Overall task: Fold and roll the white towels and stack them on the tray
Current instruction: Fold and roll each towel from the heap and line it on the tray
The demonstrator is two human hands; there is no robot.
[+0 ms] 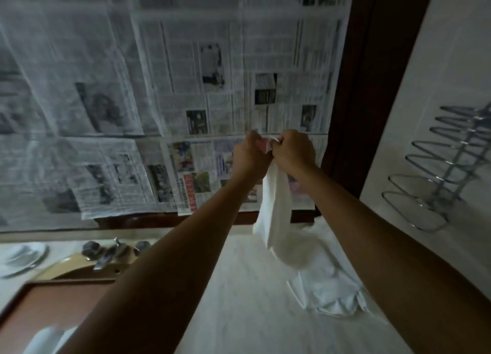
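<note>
One white roll [50, 337], blurred at the near left edge, seems to lie on the brown wooden tray [47, 303]; if it is a finished towel, it is the only one the view shows there, though most of the tray's near part is cut off or hidden by the left forearm. Farther left on the counter [239, 300] sits a white plate [24, 255], and just right of it the tap [111, 252] stands over a beige basin [63, 267]. Newspaper sheets [186, 87] cover the far wall behind them.

At centre, both hands are raised in front of the newspaper and pressed close together. The left hand [249, 154] and the right hand [293, 150] each have their fingers curled, pinching the top edge of a white towel [273, 210], which hangs down between the forearms with its lower end just above the counter. It is neither folded nor rolled, so by my reading the step in hand is finding the corners before spreading it.

Right of that, more white towels [332, 287] lie crumpled in a heap on the counter, touching the right wall; how many I cannot tell. A chrome wire rack [435, 172] hangs on that wall.

Judged so, the work is early: at most one roll is stacked, one towel is in hand, and the heap remains.
</note>
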